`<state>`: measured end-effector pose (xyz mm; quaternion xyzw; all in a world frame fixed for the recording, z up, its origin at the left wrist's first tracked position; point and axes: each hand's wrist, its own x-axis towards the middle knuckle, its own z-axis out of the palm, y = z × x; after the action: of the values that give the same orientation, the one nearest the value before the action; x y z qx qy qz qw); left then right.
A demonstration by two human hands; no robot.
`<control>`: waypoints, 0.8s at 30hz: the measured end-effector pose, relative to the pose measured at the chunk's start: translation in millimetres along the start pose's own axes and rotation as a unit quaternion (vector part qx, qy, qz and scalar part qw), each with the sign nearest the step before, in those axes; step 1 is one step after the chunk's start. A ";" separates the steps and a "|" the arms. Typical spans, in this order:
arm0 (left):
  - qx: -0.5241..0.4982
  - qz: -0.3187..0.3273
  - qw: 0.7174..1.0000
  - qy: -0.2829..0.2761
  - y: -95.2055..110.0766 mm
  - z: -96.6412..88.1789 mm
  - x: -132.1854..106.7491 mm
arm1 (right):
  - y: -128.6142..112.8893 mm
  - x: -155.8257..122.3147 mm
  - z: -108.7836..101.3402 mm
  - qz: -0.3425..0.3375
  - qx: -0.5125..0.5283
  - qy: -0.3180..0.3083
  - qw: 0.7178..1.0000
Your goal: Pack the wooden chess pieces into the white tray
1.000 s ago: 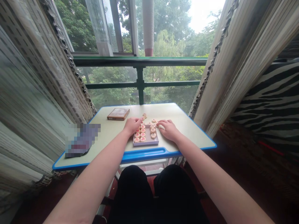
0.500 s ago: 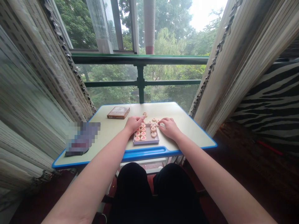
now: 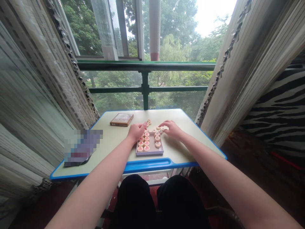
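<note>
Your left hand [image 3: 136, 132] rests over the tray's rear left corner, fingers curled; whether they grip a piece, you cannot tell from this view. Your right hand [image 3: 172, 129] arches palm-down beyond the rear right corner, forefinger and thumb apart, fingertips at the loose pieces [image 3: 158, 128]. The tray [image 3: 150, 153] sits near your table edge, red-marked pieces [image 3: 146, 143] at left, dark-marked pieces [image 3: 157, 144] at right. Versus half a second earlier: your right fingers reach farther inward over the loose pieces; tray contents in view look unchanged.
</note>
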<state>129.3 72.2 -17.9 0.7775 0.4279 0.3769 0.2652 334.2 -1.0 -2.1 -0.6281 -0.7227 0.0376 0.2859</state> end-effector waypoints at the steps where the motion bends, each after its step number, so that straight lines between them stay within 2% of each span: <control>1: -0.012 -0.005 1.000 0.012 -0.8 0.6 0.1 | 0.3 5.8 -1.8 0.016 0.021 -0.001 1.000; 3: -0.038 -0.016 0.998 0.040 -2.4 2.0 0.5 | 1.4 16.1 -3.6 0.045 0.053 -0.003 0.998; 5: -0.068 -0.035 0.995 0.057 -4.3 2.7 2.6 | 3.6 22.2 -2.9 0.046 0.058 0.007 0.997; 8: -0.110 -0.078 0.990 0.050 -8.4 -0.1 12.8 | 8.7 22.5 -0.7 0.003 0.037 0.028 0.999; 10: -0.110 -0.090 0.989 0.040 -12.4 -4.7 24.6 | 12.4 19.5 -0.5 -0.040 0.038 -0.001 0.998; 14: -0.048 -0.052 0.997 0.041 -22.7 -13.0 47.4 | 16.3 15.8 -0.6 -0.067 0.044 -0.046 0.996; 17: -0.028 -0.036 0.997 0.058 -28.7 -11.9 53.2 | 16.0 18.1 4.2 -0.081 0.033 -0.057 0.995; 21: 0.001 0.031 0.999 -0.029 -31.3 -6.8 50.2 | 16.0 22.3 10.7 -0.093 0.036 -0.046 0.994; 24: -0.003 0.030 0.995 -0.098 -31.9 -5.8 48.5 | 15.9 22.4 9.2 -0.078 0.042 -0.056 0.994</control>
<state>126.7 130.4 -20.6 0.8224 0.3754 0.3077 0.2967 342.9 25.9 -8.1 -0.5539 -0.7823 0.0802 0.2733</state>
